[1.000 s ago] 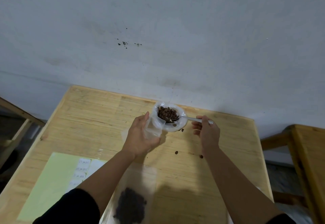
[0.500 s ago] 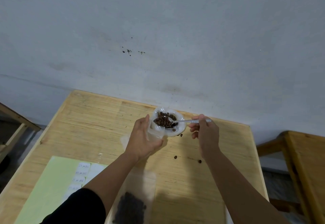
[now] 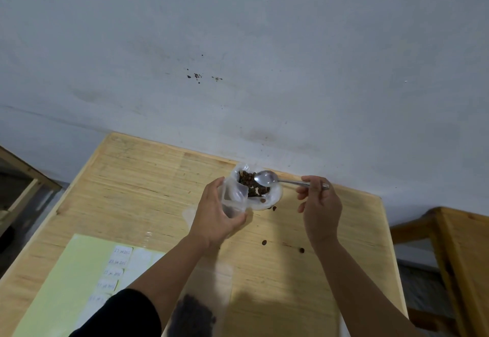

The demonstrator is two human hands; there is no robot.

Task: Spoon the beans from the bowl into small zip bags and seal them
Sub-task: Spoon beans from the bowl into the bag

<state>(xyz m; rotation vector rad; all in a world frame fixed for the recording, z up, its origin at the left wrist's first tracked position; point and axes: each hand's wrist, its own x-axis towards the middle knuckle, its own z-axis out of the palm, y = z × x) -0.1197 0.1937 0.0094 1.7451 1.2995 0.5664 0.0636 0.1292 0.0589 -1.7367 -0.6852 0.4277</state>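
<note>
A white bowl [image 3: 275, 195] with dark brown beans [image 3: 248, 180] sits near the far edge of the wooden table [image 3: 148, 178]. My left hand [image 3: 214, 212] holds a small clear zip bag [image 3: 234, 197] open at the bowl's left rim. My right hand [image 3: 318, 205] pinches the handle of a metal spoon [image 3: 266, 178]. The spoon's bowl hangs over the beans, turned up and looking empty.
Loose beans [image 3: 264, 242] lie on the wood near my right wrist. A larger clear bag with beans [image 3: 194, 315] lies at the near edge. A pale green sheet with white date labels [image 3: 116, 262] lies at the near left. Wooden furniture [image 3: 460, 246] stands to the right.
The spoon has lifted out of the beans and now hangs above them with its bowl showing bare metal. My left hand still holds the bag by the bowl.
</note>
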